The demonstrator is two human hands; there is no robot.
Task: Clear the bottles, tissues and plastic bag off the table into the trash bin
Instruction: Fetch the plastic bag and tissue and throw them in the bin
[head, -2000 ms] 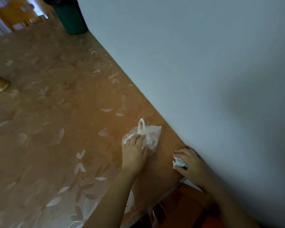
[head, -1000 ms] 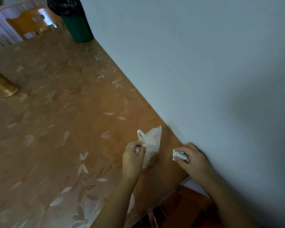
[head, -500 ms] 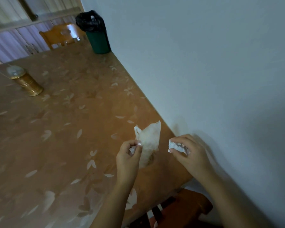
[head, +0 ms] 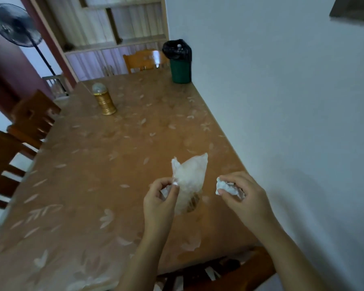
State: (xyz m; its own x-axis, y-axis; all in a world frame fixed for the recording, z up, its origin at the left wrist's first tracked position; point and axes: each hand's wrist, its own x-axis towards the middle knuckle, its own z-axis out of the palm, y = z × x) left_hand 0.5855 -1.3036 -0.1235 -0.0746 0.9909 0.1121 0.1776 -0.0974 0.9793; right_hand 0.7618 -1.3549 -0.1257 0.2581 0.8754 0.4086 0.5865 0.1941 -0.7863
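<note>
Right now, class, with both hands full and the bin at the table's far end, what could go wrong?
1. The left hand only pinches the plastic bag by its edge, so it may slip.
2. The trash bin stands near the table's far corner; a toss could miss.
3. The gold jar could be knocked in passing.

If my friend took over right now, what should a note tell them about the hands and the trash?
Left hand: pinching the plastic bag, lifted off the table.
Right hand: closed on a crumpled tissue.
Trash bin: green with a black liner, at the table's far corner by the wall; a bottle cap seems to poke out of it.
Done: no loose bottles or tissues show on the table.
Left: carry both to the bin and drop them in. The gold container isn't listed.
</note>
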